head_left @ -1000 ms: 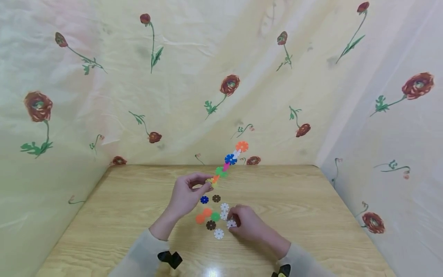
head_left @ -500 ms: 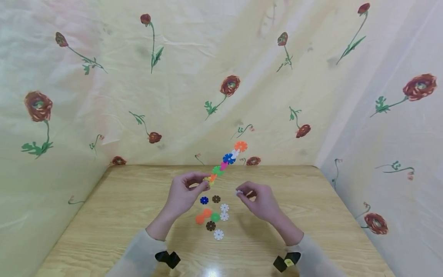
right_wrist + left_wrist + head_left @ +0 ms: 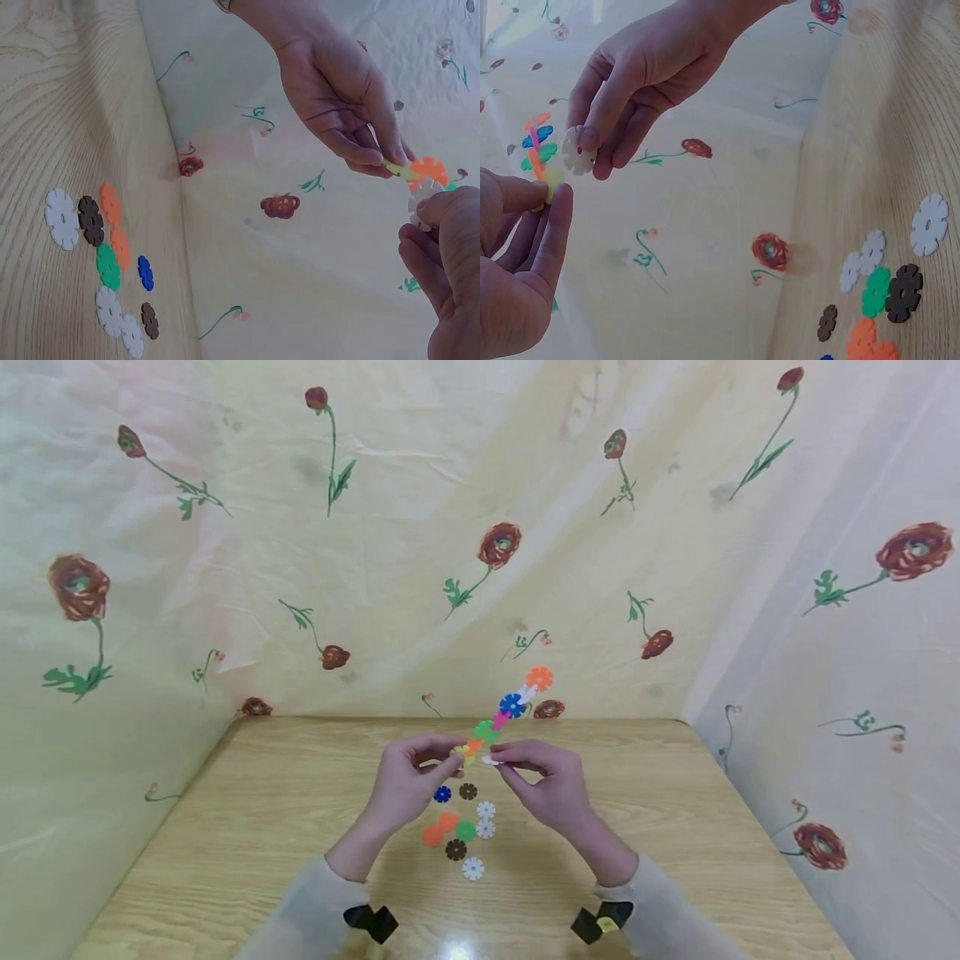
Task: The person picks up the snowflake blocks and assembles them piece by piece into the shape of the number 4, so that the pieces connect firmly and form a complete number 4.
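My left hand (image 3: 405, 781) pinches the yellow end disc (image 3: 553, 180) of a chain of interlocking notched plastic discs. From there the chain (image 3: 513, 706) slants up and away to the right in orange, green, pink, blue and white, with an orange disc (image 3: 539, 678) at its far tip. Between thumb and fingertips, my right hand (image 3: 551, 781) holds a loose white notched disc (image 3: 576, 154). That white disc is close beside the yellow end, and a small gap shows between them in the left wrist view. Both hands are raised above the table.
Loose discs lie on the wooden table (image 3: 300, 827) below the hands: several white ones (image 3: 473, 868), two brown (image 3: 456, 849), two orange (image 3: 433, 836), one green (image 3: 466, 831) and one blue (image 3: 442, 793). A flower-printed cloth (image 3: 405, 568) stands behind and at both sides.
My right hand has lifted a white disc off the table, then brought it up and leftward to the chain's yellow end. The left hand keeps its pinch, and the chain has shifted slightly.
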Action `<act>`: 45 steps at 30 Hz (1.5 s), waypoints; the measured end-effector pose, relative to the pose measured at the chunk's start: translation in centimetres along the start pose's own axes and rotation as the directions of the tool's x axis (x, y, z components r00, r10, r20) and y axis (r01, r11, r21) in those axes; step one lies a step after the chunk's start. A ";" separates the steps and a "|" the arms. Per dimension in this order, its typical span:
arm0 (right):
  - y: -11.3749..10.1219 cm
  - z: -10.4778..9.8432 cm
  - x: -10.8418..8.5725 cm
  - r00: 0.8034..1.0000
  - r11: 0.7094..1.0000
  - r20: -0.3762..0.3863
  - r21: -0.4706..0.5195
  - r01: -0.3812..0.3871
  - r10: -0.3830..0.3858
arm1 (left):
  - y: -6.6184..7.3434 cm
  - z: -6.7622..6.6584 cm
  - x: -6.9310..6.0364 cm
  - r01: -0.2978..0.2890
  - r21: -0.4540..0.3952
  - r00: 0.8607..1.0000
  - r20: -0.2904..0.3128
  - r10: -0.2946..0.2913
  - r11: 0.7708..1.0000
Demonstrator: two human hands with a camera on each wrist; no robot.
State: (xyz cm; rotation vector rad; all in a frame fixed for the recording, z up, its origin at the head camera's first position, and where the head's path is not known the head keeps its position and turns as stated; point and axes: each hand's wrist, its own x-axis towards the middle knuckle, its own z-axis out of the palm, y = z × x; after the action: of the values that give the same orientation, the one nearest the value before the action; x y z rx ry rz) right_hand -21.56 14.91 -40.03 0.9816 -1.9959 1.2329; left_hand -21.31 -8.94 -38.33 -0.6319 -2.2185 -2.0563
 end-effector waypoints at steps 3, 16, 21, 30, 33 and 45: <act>-0.1 0.1 0.1 1.000 1.000 -0.008 -0.013 0.000 0.000 | 0.0 0.1 0.0 -0.010 -0.009 1.000 0.007 0.010 1.000; -0.8 0.0 0.5 1.000 0.999 -0.004 -0.036 -0.003 0.002 | -0.1 0.4 0.2 -0.029 -0.038 0.999 0.020 0.030 0.999; -0.8 0.2 0.3 1.000 0.998 -0.007 -0.064 -0.013 0.013 | -0.1 0.5 0.1 -0.038 -0.034 0.999 0.027 0.039 0.999; -1.2 0.5 0.3 0.997 0.982 -0.020 -0.176 0.072 -0.077 | -0.1 0.6 -0.1 -0.033 0.012 0.999 0.019 0.033 0.999; -1.4 0.4 0.4 0.994 0.977 -0.022 -0.186 0.105 -0.111 | -0.1 0.7 -0.2 -0.042 0.014 0.999 0.024 0.042 0.999; -1.4 -0.2 0.7 0.981 0.961 0.044 -0.199 0.194 -0.189 | 0.3 0.4 -0.2 -0.051 0.003 0.997 0.058 0.051 0.999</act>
State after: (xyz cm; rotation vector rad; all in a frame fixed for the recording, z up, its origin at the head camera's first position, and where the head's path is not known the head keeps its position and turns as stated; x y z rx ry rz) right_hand -20.74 14.48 -38.69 1.0631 -1.9490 0.8979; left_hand -20.89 -8.60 -38.14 -0.7490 -2.2127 -2.0331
